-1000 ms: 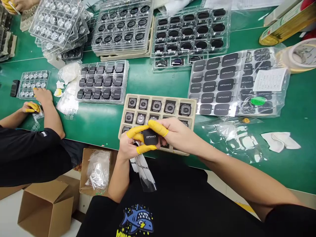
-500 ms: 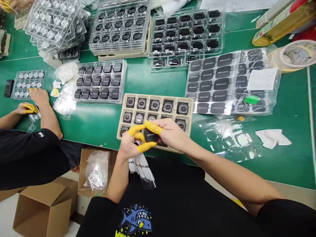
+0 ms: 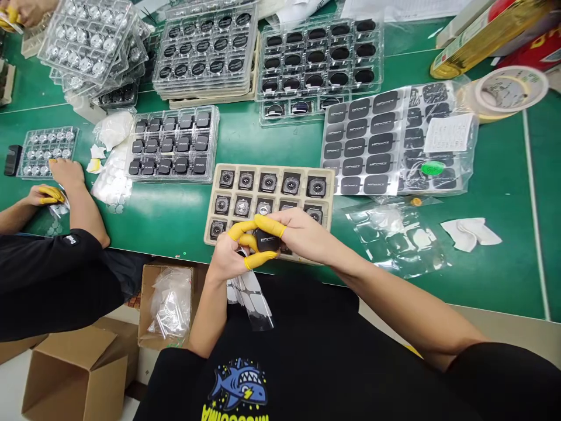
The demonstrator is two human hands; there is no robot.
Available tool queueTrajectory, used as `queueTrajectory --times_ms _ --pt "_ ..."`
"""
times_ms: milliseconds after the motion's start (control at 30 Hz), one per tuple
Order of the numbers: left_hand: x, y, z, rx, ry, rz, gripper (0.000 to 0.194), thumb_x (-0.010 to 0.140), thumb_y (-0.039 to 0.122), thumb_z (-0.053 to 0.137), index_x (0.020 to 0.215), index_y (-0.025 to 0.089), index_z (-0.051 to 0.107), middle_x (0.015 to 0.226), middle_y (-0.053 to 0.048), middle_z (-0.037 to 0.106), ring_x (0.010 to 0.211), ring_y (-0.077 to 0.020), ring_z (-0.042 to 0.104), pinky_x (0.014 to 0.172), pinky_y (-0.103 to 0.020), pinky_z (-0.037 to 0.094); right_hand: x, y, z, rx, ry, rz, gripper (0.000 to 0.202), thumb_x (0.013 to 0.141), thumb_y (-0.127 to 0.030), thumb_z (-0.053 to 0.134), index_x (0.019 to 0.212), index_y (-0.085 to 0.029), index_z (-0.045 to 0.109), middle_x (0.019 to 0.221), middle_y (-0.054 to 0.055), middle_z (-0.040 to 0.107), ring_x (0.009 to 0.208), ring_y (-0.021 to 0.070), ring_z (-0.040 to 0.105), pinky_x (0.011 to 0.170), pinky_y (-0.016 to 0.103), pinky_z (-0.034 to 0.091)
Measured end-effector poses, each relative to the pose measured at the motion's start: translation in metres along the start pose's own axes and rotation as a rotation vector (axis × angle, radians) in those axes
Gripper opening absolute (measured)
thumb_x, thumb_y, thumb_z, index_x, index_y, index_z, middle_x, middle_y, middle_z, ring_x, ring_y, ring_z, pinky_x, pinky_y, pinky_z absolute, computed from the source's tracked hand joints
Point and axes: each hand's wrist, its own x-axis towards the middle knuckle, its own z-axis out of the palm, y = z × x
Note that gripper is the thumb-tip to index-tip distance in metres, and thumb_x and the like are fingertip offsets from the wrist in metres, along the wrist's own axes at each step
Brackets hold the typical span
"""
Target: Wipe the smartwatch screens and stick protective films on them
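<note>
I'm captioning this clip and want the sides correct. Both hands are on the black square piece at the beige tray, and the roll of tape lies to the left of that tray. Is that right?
Not quite: the head view shows the roll of tape to the right of the beige tray. Both hands are on the black square piece at the tray, as you say.

Green worktable (image 3: 245, 146) w/ glossy light reflections; pale tiled floor (image 3: 146, 359) below, cardboard boxes (image 3: 65, 374) on left

L + R hands (image 3: 230, 254) (image 3: 302, 234) together, fingers curled
</note>
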Motion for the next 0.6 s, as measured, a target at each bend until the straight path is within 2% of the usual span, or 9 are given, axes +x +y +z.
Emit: queueTrajectory --times_ms 133,267,367,500,600 --pt "-0.005 -0.002 0.003 -0.05 -0.027 -0.077 0.064 0.072 0.044 0.105 0.125 0.018 0.081 0.063 0.005 0.074 0.05 -0.0084 0.059 0.049 -0.019 0.045 -0.005 0.01 -0.008 0.011 0.015 -0.011 0.075 0.09 -0.093 0.068 0.068 -0.021 0.069 0.065 0.003 0.07 0.057 0.016 0.061 0.058 0.031 0.047" --pt "-0.009 -0.006 0.005 -0.192 0.047 -0.133 0.064 0.069 0.042 0.107 0.123 0.018 0.082 0.065 0.004 0.078 0.046 -0.0083 0.059 0.047 -0.02 0.044 -0.016 0.017 -0.019 0.031 0.074 0.019 0.081 0.084 -0.101 0.067 0.084 -0.02 0.075 0.076 0.007 0.076 0.065 0.0178 0.069 0.056 0.029 0.048" --pt "-0.012 -0.005 0.006 -0.307 0.082 -0.13 0.065 0.066 0.041 0.109 0.121 0.02 0.081 0.065 0.004 0.078 0.047 -0.0119 0.066 0.049 -0.021 0.05 -0.023 0.017 -0.019 0.1 0.117 -0.026 0.077 0.083 -0.096 0.075 0.095 -0.02 0.075 0.08 0.005 0.074 0.067 0.0165 0.07 0.055 0.027 0.048" --pt "-0.014 -0.002 0.01 -0.35 0.072 -0.177 0.072 0.061 0.045 0.111 0.121 0.02 0.08 0.06 0.006 0.074 0.045 -0.0136 0.069 0.049 -0.021 0.053 -0.027 0.013 -0.011 0.086 0.057 -0.06 0.059 0.09 -0.08 0.08 0.095 -0.022 0.072 0.074 0.001 0.071 0.066 0.0164 0.067 0.057 0.028 0.048" --pt "-0.016 -0.002 0.012 -0.34 0.048 -0.211 0.076 0.06 0.048 0.112 0.123 0.019 0.079 0.06 0.007 0.073 0.046 -0.0147 0.071 0.05 -0.021 0.055 -0.027 0.013 -0.005 0.076 0.035 -0.056 0.048 0.082 -0.063 0.094 0.095 -0.023 0.069 0.075 -0.001 0.071 0.067 0.0161 0.065 0.061 0.029 0.05"
